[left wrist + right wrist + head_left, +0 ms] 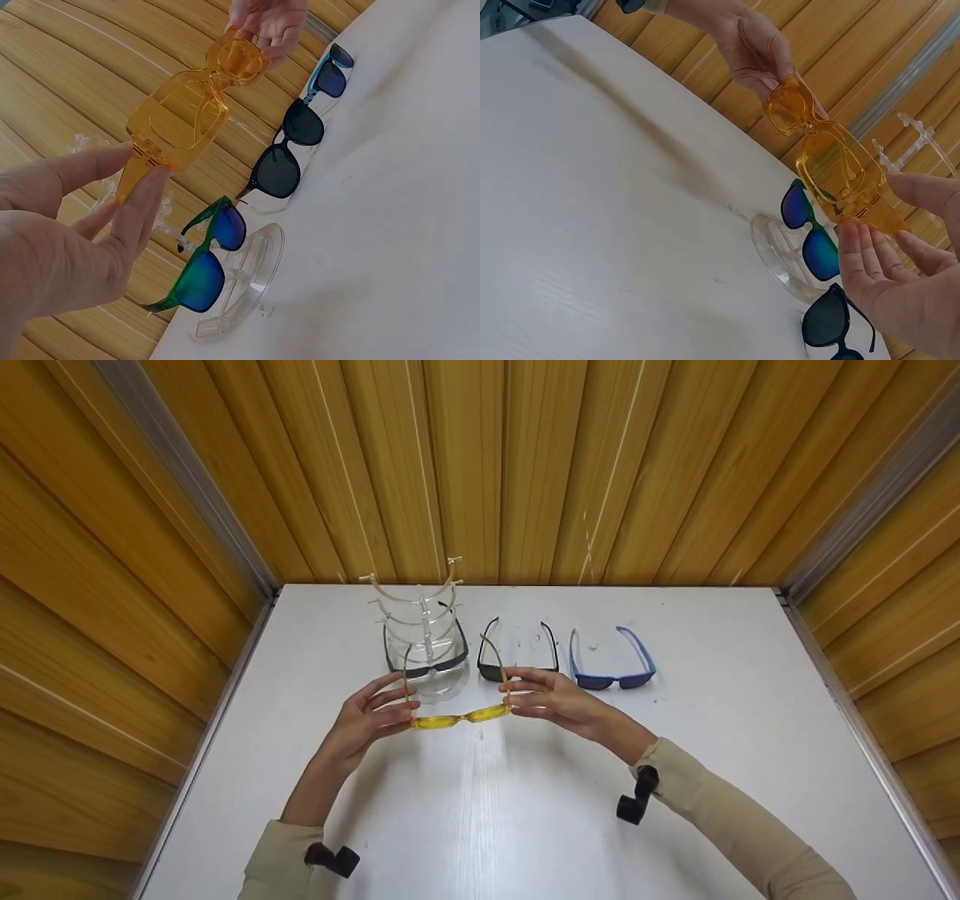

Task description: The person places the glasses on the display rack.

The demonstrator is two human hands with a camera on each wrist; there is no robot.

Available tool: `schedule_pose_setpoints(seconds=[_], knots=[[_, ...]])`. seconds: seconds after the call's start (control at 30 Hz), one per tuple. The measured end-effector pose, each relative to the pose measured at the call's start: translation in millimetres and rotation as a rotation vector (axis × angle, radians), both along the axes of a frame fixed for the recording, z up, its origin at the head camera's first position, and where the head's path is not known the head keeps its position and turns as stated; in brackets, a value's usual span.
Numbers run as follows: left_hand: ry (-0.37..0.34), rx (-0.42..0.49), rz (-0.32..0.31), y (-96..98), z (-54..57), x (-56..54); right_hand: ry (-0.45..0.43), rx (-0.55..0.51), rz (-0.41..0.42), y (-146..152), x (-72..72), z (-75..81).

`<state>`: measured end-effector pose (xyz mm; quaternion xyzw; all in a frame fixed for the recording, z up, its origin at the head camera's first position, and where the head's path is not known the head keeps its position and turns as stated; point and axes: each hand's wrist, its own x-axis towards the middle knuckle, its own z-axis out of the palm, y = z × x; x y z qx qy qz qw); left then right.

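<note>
Yellow see-through sunglasses (463, 718) are held above the table, temples unfolded and pointing toward the back wall. My left hand (367, 718) pinches them at the left hinge, and my right hand (559, 703) pinches the right hinge side. Just behind them stands a clear tiered glasses stand (426, 622). Green-framed sunglasses (201, 262) with blue mirrored lenses sit low on that stand, as the left wrist view shows. Black sunglasses (519, 669) and blue sunglasses (615, 681) lie with open temples to the right of the stand. The stand's upper tiers carry no glasses.
The white table (480, 817) reaches back to a wood-patterned wall (525, 472), with similar panels at both sides. Metal strips (187, 472) run along the corners. A small black camera (637, 795) is strapped to each wrist.
</note>
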<state>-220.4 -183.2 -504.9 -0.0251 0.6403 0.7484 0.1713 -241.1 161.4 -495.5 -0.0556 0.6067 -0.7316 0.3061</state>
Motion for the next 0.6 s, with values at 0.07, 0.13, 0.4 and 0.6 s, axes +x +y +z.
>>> schedule_pose_setpoints(seconds=[0.07,0.13,0.4,0.6], knots=[[-0.001,-0.004,0.008,1.0,1.7,-3.0,0.003,0.006,-0.013,-1,-2.8,1.5],[-0.005,-0.008,0.019,1.5,2.9,-6.1,0.013,0.007,-0.022,-2,-5.9,3.0],[-0.009,-0.005,0.059,1.5,5.0,-15.4,0.036,0.011,-0.047,-8,-17.1,8.3],[-0.007,-0.015,0.079,-1.5,6.3,-19.9,0.038,0.016,-0.062,-15,-24.7,9.2]])
